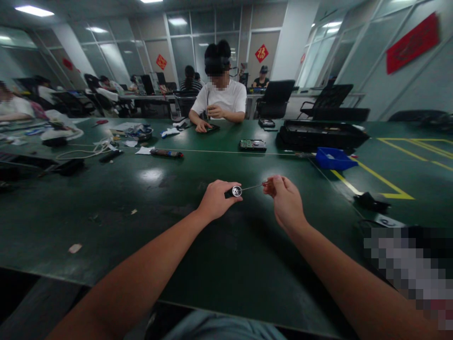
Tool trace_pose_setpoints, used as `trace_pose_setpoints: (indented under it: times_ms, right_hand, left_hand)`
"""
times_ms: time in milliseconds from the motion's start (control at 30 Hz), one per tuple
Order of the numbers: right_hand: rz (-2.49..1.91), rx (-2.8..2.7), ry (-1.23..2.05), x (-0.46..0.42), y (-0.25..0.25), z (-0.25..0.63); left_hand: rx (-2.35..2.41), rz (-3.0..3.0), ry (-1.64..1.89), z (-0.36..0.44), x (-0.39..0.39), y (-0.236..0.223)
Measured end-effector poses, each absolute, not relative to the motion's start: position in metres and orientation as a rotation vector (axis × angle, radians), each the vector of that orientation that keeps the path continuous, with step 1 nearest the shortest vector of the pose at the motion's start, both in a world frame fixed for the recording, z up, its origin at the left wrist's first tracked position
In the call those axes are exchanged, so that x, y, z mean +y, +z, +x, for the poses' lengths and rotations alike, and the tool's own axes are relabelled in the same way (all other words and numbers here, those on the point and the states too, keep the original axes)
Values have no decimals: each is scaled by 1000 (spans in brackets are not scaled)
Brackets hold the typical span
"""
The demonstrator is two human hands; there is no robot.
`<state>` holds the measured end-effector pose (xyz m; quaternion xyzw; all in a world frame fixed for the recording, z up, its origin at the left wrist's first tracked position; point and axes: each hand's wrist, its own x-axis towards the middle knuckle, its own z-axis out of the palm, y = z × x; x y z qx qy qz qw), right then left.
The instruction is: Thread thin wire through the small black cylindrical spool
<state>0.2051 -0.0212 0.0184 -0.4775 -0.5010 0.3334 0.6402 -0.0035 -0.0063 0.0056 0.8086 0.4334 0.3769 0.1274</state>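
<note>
A small cylindrical part (237, 191) is pinched in the grip of the left hand (216, 200) above the glossy dark-green bench (215, 257), its silvery round end turned toward the camera. A thin metal shaft (252, 187), its long axis rising slightly rightward from the part, is pinched by the right hand (287, 200). The near edge (53, 276) is well apart from both hands; beyond are seen a blue plastic tray (335, 163), a white-shirted co-worker (224, 100) and glass-panelled partitions (180, 49).
</note>
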Motion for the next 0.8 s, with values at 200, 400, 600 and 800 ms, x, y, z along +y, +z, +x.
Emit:
trace_pose_setpoints:
  times_ms: [200,400,600,800]
  right_hand:
    - [-1227,-1374,472,-43,34,194]
    - [-1214,-1583,258,-54,41,191]
    - [-1280,-1733,-17,-58,44,192]
    - [-1104,-1874,42,-58,41,194]
  left_hand:
    - [1276,2350,1083,-4,-7,5]
    - [1269,2377,1091,-5,-4,2]
    - [1256,2384,1086,-6,-2,0]
    - [1271,2368,1102,-5,-1,0]
